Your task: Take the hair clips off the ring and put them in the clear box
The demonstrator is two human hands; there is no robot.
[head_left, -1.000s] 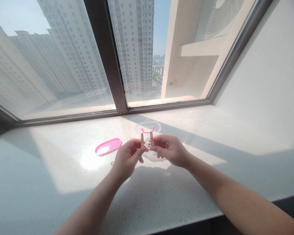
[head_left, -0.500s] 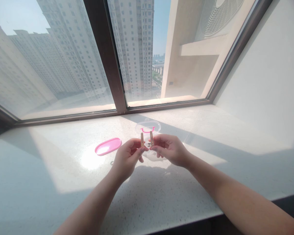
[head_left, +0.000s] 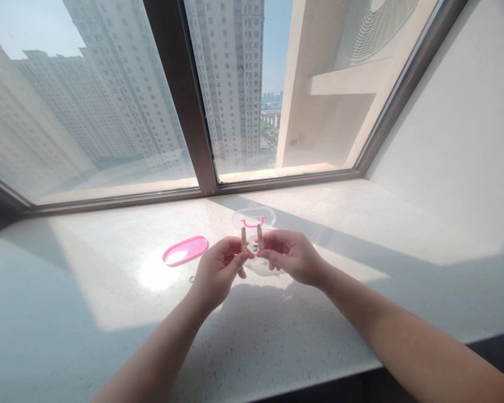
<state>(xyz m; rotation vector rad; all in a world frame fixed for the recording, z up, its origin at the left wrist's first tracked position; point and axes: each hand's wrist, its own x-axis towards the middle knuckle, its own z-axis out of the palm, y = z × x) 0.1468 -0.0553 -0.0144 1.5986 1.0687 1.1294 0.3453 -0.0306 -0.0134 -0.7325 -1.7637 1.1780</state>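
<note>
Between the thumb and fingers of my left hand a slim gold clip stands upright. My right hand pinches a similar gold clip just to the right of it. The two clips are close side by side with a narrow gap, and their lower ends are partly hidden by my fingertips. Behind them lies an open clear plastic case with a pink handle; my hands cover part of its near half. Small dark items show inside it, too small to make out.
A pink oval tray lies on the speckled white windowsill, left of my hands. Near my left wrist is a small ring-like item. Behind the sill rises a brown-framed window, and a white wall closes the right side.
</note>
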